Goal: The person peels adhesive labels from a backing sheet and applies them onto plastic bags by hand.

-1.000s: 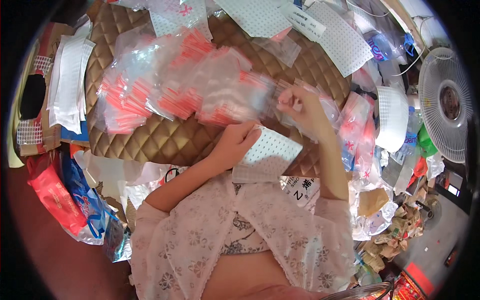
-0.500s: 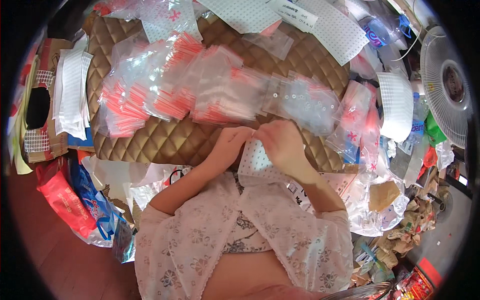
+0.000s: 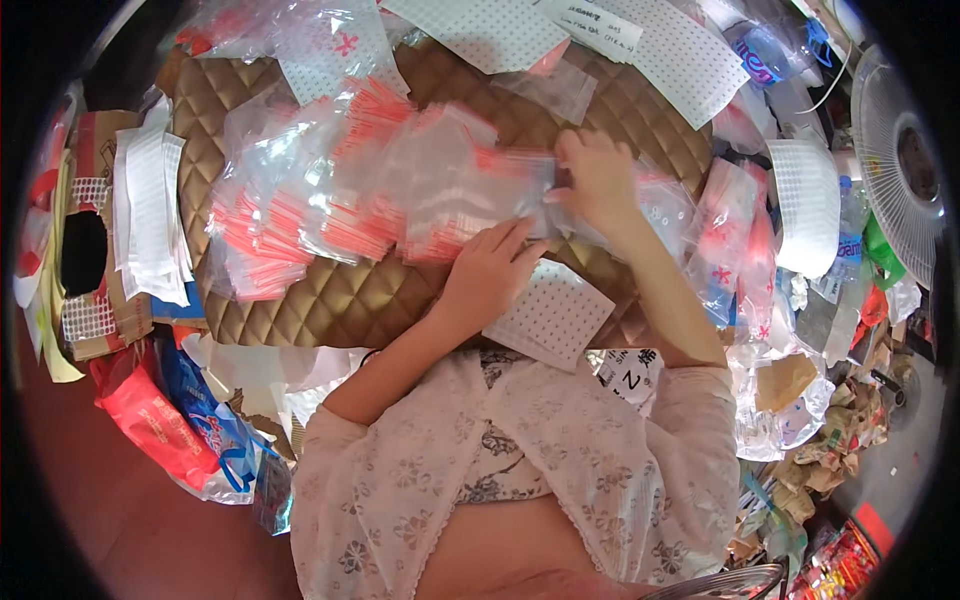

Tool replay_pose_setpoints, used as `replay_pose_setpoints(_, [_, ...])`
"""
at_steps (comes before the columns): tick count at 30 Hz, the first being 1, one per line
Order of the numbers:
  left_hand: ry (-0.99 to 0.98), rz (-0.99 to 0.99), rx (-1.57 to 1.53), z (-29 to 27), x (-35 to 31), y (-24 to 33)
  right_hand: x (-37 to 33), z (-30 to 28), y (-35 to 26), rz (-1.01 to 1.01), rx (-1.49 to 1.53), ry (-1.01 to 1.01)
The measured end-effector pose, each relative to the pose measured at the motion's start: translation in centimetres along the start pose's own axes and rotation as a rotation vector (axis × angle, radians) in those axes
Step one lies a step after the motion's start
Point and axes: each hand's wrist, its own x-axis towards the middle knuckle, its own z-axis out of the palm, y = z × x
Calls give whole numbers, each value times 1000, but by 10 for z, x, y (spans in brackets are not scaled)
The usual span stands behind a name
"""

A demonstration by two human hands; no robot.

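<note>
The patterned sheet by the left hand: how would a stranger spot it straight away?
Find the brown quilted cover. At its near edge, just below the left hand, is a white sheet with rows of small dark marks. Unlike the similar sheets at the far edge, it sits right by the person's body.

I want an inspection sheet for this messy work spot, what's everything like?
Surface: brown quilted top, partly covered.
Job's things: clear bags with red edges, overlapping; dotted white sheet nearby.
Clutter: red bag left, crumpled brown paper right.
Grip: left hand by the sheet's upper edge; right hand over the bags; hold unclear for both.
Cables: thin white cord, upper right.
Surroundings: fan at right, reddish floor lower left.
</note>
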Motion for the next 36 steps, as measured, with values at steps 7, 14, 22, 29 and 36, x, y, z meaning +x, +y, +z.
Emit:
replay_pose_setpoints(7, [7,49,55,-1,-1,-1,4,-9,-5,-125,20,-130])
replay_pose_setpoints(14, [117,-93,-206,-18,-4,7,-5,-12,12,-8,73,-135])
replay_pose_setpoints(22, [90,-659,-856,-36,-9,18,-103,-17,-6,51,973,-220])
replay_pose_setpoints(29, [12,-666,-947,-30,-16,9,-125,-24,-12,283,1063,-196])
replay_pose_setpoints(36, [-142,-671,-1221,-46,7,25,-128,-32,-9,25,975,-71])
